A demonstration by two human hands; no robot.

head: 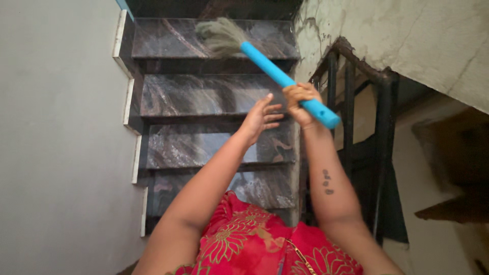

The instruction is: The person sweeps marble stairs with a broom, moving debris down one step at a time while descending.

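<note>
Staircase (204, 97): dark veined stone steps fill the centre of the frame, bounded by a grey wall (56, 137) at left and a black metal railing (351, 102) at right, under a cracked plaster soffit at upper right. Broom (275, 71): blue plastic handle running diagonally from centre right up to a pale bristle head at top centre, over the upper steps. Right hand (301, 102): fingers clamped around the handle near its lower end. Left hand (262, 117): open, fingers spread, just beside the handle, holding nothing.
</note>
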